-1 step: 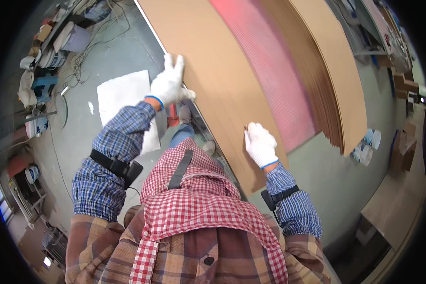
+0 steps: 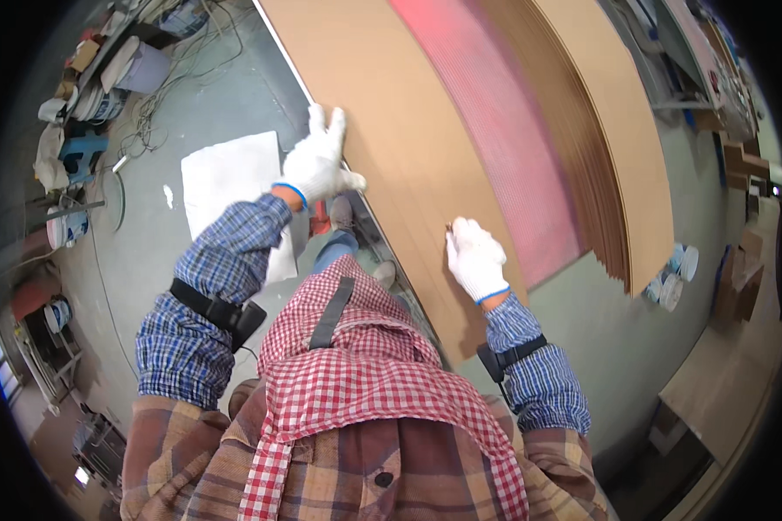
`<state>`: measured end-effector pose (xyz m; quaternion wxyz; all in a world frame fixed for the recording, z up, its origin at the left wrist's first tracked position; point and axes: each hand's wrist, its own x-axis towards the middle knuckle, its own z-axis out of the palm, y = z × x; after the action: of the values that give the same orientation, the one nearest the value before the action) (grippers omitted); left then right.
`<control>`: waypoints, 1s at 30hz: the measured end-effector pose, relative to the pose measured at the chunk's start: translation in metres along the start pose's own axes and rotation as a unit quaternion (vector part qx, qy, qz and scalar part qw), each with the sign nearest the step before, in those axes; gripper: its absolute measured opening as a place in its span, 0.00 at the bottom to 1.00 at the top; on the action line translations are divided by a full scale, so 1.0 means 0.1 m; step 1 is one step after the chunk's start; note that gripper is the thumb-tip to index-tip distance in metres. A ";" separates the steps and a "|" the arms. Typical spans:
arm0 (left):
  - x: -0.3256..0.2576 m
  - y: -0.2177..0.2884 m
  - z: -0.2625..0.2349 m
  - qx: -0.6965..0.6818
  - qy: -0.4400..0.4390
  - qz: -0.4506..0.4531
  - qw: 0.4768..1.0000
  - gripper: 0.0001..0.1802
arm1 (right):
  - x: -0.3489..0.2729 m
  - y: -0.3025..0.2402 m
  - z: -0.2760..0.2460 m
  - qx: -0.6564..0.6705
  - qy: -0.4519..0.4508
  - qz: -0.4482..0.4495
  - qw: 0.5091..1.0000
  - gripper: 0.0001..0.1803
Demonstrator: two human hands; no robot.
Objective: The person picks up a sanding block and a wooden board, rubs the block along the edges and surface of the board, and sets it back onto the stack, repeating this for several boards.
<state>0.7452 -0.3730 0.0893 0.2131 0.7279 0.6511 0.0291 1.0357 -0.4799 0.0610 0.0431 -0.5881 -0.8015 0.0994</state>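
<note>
A long tan board [image 2: 391,113] lies in front of me, slanting from upper left to lower right, with a pale left edge. My left hand [image 2: 317,161], in a white knit glove with a blue cuff, rests on that edge with its fingers spread. Farther right, my gloved right hand [image 2: 478,259] lies on the board near its lower end, fingers curled together. A small dark bit shows at its fingertips, too small to name. Beside the board runs a finely ridged pink-red band [image 2: 504,139], then a brown stepped stack of thin sheets [image 2: 595,156].
Another tan board [image 2: 643,174] tops the stack's right side. A white sheet [image 2: 226,174] lies on the grey floor at left. Buckets [image 2: 139,69] and loose cables [image 2: 161,100] line the far left. White tubs [image 2: 669,282] and a cardboard box [image 2: 738,273] stand at right.
My left hand has shifted very slightly right and down. My right hand has moved slightly up and left. Both still touch the board.
</note>
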 end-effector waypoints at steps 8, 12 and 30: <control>-0.46 0.53 -0.01 -0.087 -0.050 -0.001 0.995 0.64 | 1.48 -0.22 -0.19 0.008 0.054 -0.045 0.998 0.09; -0.70 0.69 0.15 -0.119 -0.051 0.029 0.991 0.63 | 2.18 -0.38 -0.42 0.022 0.020 -0.038 0.999 0.10; -1.10 1.05 0.33 -0.210 -0.034 0.133 0.968 0.55 | 5.22 -0.93 -1.18 -0.029 0.007 -0.032 0.999 0.19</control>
<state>0.8371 -0.4943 0.1220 0.3773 0.7472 0.5204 0.1689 0.8118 0.0026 0.1713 0.0349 -0.5635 -0.8223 0.0710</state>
